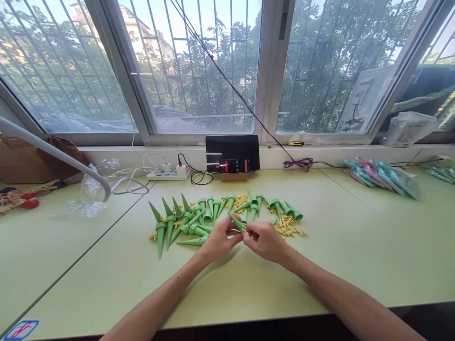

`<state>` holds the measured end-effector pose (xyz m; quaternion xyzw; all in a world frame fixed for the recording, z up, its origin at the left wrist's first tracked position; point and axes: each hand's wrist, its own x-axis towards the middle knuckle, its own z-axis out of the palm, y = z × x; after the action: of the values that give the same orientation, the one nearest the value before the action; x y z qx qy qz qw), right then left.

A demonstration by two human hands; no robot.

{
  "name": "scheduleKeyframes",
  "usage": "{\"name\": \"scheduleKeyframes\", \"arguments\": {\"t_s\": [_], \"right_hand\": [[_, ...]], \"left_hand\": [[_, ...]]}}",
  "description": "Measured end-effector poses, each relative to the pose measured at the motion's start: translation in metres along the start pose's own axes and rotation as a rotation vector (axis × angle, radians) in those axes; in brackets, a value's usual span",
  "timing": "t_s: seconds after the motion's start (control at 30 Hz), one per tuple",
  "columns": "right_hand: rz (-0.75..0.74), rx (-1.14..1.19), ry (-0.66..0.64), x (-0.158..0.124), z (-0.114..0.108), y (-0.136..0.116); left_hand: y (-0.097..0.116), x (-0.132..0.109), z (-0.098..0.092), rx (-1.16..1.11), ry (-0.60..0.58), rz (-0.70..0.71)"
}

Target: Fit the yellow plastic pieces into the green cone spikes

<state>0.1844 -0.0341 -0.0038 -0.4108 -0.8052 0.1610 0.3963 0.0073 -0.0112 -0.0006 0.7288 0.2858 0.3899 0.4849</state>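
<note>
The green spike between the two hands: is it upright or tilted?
Tilted. The green spike slants: its pointed tip is up and to the left in the picture, its other end lower, by the right hand.

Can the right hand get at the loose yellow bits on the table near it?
Probably yes: the yellow bits lie close to the right hand with nothing visibly blocking the way, though it's currently occupied at the green spike.

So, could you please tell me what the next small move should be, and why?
Probably the right hand should press the yellow piece into the green spike: the left hand seems to steady that spike, and the right hand seems to pinch the yellow piece at the spike's near end.
</note>
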Motion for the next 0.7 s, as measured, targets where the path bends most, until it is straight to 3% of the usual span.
{"name": "scheduleKeyframes", "arguments": {"t_s": [0.7], "right_hand": [[0.032, 0.046, 0.04, 0.0006, 0.0017, 0.004]], "left_hand": [[0.0038, 0.0, 0.0003, 0.079, 0.0, -0.012]]}}
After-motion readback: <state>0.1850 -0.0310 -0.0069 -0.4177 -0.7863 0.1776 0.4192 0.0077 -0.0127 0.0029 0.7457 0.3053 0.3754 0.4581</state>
